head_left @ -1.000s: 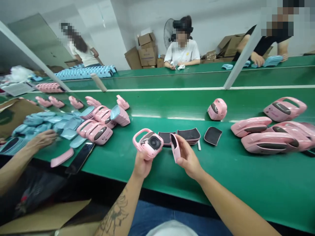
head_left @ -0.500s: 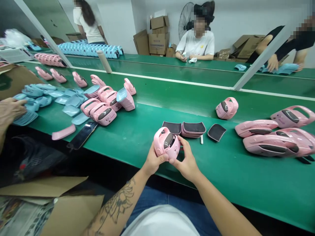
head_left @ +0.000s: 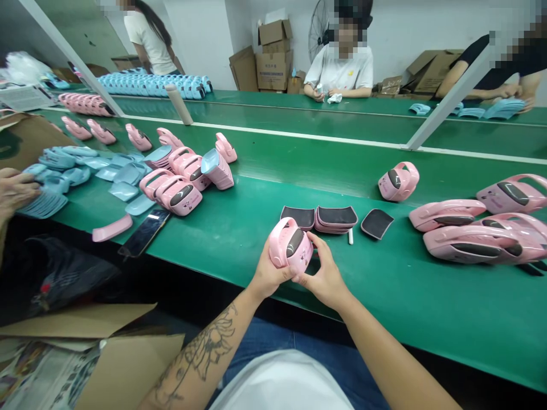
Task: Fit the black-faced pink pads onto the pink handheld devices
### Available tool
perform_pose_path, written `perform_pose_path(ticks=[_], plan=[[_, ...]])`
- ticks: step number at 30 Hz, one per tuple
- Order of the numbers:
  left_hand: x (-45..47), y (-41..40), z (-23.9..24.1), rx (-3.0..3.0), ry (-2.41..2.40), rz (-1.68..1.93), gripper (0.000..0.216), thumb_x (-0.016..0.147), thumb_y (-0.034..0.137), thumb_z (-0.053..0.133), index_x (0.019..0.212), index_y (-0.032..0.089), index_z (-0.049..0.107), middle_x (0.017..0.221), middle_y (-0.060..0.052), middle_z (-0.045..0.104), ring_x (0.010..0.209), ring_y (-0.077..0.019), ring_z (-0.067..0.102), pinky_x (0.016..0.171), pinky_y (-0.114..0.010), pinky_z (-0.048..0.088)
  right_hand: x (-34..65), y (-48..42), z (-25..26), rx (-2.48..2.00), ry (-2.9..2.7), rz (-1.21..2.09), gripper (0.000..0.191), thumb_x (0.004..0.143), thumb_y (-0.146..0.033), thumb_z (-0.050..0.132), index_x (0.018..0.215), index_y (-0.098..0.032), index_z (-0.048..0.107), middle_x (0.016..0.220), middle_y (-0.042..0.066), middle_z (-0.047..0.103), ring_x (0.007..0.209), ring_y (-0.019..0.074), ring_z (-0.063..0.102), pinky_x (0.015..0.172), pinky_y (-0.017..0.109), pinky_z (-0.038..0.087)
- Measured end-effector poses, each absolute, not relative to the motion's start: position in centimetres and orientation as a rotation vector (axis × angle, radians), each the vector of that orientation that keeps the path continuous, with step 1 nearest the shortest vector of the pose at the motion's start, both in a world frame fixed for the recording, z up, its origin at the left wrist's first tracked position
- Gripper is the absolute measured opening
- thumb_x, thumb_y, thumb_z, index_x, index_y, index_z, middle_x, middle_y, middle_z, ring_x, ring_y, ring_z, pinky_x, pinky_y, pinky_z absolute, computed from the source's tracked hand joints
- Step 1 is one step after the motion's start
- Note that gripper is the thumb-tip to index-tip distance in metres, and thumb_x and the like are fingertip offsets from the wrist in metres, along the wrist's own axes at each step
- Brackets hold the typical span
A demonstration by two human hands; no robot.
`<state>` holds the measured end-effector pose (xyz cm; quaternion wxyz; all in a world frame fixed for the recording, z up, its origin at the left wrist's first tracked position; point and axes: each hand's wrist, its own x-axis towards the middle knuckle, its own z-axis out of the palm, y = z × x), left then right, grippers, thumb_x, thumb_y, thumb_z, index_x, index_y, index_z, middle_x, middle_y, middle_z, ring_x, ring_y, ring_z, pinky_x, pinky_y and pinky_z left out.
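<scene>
A pink plastic housing (head_left: 301, 257), with a loop handle and a dark glossy oval panel, is gripped between both hands above the table's front edge. My left hand (head_left: 268, 273) wraps its left side, thumb along the bottom. My right hand (head_left: 325, 276) holds the right side, with fingers behind and thumb at the lower edge. Just beyond lie a stack of curved pink-edged dark pieces (head_left: 336, 219), a second such stack (head_left: 298, 217) partly behind the housing, and a single curved piece (head_left: 376, 224). A small white stick (head_left: 351, 236) lies beside them.
More pink housings stand at right (head_left: 464, 245) and left (head_left: 182, 196). Blue curved pieces (head_left: 123, 191) and a phone (head_left: 145, 232) lie left. Another person's hand (head_left: 17, 191) is at the left edge. A slanted post (head_left: 448, 94) rises ahead; an open carton (head_left: 128, 364) sits below left.
The housing has turned slightly in my hands, and its dark panel now shows as one smooth oval. Across the table, the right-hand person's hands have come together above the blue pieces.
</scene>
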<state>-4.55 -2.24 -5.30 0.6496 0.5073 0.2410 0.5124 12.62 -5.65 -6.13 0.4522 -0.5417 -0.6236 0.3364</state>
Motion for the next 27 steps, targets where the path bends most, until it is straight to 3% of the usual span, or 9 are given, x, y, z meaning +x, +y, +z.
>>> perform_pose_path(ticks=[7,19,27], plan=[[-4.5,-2.3,-5.7,1.130,0.591,1.211,0.096,0.072,0.038,0.092,0.154,0.020,0.045,0.153,-0.018,0.056,0.140,-0.0408,0.055,0.117,-0.054,0.047,12.5,-5.7,-6.2,-1.328,-1.599,0.740,0.106,0.068,-0.070,0.087,0.153,-0.026,0.042,0.152,0.016,0.050,0.142,0.0386,0.048,0.120,0.060,0.039],[-4.4,-2.3,-6.1,1.218,0.634,1.273,0.088,0.075,0.038,0.088,0.151,0.021,0.047,0.153,-0.016,0.055,0.141,-0.0378,0.054,0.120,-0.054,0.043,12.5,-5.7,-6.1,-1.386,-1.667,0.655,0.100,0.072,-0.058,0.089,0.154,-0.028,0.039,0.148,0.015,0.054,0.137,0.0382,0.052,0.117,0.061,0.041],[-4.7,-2.8,-6.0,1.244,0.660,1.223,0.090,0.074,0.042,0.088,0.151,0.020,0.048,0.150,-0.017,0.058,0.138,-0.0397,0.056,0.118,-0.054,0.044,13.6,-6.6,-5.0,-1.292,-1.819,0.720,0.114,0.077,-0.054,0.088,0.165,-0.031,0.020,0.163,0.017,0.034,0.152,0.0386,0.038,0.124,0.061,0.037]])
